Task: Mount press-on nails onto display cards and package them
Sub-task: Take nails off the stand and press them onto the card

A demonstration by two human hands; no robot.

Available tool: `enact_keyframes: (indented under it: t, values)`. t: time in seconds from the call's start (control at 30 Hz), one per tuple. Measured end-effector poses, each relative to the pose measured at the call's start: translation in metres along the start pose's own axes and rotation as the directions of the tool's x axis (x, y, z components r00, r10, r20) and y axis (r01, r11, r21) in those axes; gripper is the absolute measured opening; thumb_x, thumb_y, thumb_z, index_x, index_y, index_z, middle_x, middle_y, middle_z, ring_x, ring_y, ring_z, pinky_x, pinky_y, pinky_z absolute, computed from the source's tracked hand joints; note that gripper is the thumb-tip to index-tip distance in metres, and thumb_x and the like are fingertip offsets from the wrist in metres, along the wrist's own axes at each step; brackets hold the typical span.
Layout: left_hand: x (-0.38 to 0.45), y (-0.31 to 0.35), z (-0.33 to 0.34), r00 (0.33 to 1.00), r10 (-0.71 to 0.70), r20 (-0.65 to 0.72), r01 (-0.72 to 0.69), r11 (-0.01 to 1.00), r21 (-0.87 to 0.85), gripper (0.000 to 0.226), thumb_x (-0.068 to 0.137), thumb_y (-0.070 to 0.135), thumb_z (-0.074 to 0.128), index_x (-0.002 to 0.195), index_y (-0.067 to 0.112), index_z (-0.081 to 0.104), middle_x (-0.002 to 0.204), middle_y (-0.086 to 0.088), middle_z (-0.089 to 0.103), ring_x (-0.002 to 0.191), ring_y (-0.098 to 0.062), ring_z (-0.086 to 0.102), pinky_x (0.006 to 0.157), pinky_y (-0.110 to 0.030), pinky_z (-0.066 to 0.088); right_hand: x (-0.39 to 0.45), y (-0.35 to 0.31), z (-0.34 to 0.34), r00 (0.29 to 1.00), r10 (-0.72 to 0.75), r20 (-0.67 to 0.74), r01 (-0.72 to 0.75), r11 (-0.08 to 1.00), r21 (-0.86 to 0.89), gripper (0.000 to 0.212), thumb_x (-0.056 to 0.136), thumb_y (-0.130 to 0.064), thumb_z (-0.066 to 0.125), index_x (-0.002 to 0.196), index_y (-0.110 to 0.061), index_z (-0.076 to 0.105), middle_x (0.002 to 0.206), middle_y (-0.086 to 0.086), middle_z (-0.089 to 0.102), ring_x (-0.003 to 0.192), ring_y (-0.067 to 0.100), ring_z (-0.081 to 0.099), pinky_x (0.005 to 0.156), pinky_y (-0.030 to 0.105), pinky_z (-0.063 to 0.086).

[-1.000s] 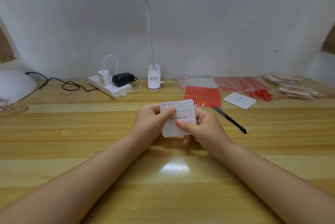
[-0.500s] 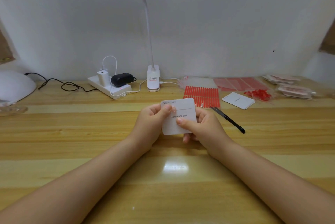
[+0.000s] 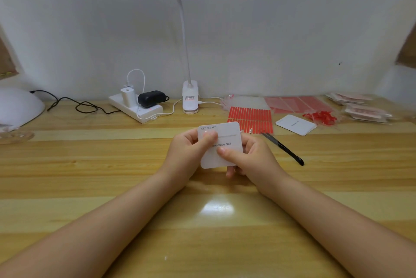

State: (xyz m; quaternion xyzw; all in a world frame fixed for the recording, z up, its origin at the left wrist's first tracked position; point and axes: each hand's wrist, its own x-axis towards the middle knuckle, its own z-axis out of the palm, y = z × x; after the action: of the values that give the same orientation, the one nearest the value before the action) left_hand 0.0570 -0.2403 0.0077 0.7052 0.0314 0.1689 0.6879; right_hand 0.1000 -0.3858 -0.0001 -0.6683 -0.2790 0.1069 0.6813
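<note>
card: white display card (image 3: 221, 145), "Handmade Nail" print, held upright just above counter (image 3: 112, 165), centre.
L hand (image 3: 188, 154): thumb on card face, fingers behind; pinching left edge.
R hand (image 3: 249, 158): thumb on lower face, fingers behind; gripping right side.
nearby: black tweezers (image 3: 282, 148) right of R hand; red adhesive strip sheet (image 3: 249, 118) behind card; spare card (image 3: 296, 124) further right; red bits in bag (image 3: 320, 117) beyond.
risk: thumbs pressing opposite ways could crease card; can't tell if nails are on back, a squeeze might pop them off.

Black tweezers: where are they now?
In the head view, the black tweezers lie on the table, just right of the right hand, below the red strips.
</note>
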Motion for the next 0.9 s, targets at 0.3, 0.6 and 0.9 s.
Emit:
enact_keyframes:
  t: [0.3, 0.6, 0.9]
  values:
    - [0.003, -0.001, -0.002, 0.994, 0.018, -0.107, -0.016, 1.0, 0.022, 0.011, 0.086, 0.011, 0.066, 0.092, 0.018, 0.071, 0.084, -0.003, 0.074, 0.077, -0.017, 0.07, 0.066, -0.029, 0.058, 0.002, 0.005, 0.003, 0.998, 0.013, -0.065, -0.015, 0.999, -0.03, 0.02, 0.089, -0.013, 0.066, 0.109, -0.013, 0.062, 0.085, 0.003, 0.072, 0.06, 0.005, 0.066, 0.044, 0.017, 0.045]
    - [0.008, -0.008, -0.01, 0.995, 0.078, 0.064, -0.098, 0.898, 0.428, 0.018, 0.081, 0.016, 0.071, 0.086, 0.033, 0.068, 0.079, 0.016, 0.069, 0.073, 0.0, 0.064, 0.063, -0.015, 0.05, 0.016, 0.01, -0.02, 0.868, -0.091, -0.488, -0.108, 0.925, -0.363, 0.042, 0.099, -0.046, 0.036, 0.081, -0.011, 0.054, 0.065, -0.003, 0.055, 0.055, 0.009, 0.046, 0.053, 0.027, 0.036]
    - [0.008, -0.011, -0.011, 0.969, 0.13, 0.208, -0.245, 0.51, 0.824, 0.003, 0.075, 0.041, 0.07, 0.078, 0.041, 0.071, 0.088, 0.018, 0.054, 0.091, -0.006, 0.045, 0.077, -0.027, 0.039, 0.019, 0.019, -0.026, 0.901, -0.151, -0.407, -0.086, 0.857, -0.507, 0.037, 0.097, -0.031, 0.048, 0.065, -0.013, 0.046, 0.052, -0.009, 0.04, 0.044, 0.005, 0.034, 0.045, 0.023, 0.026]
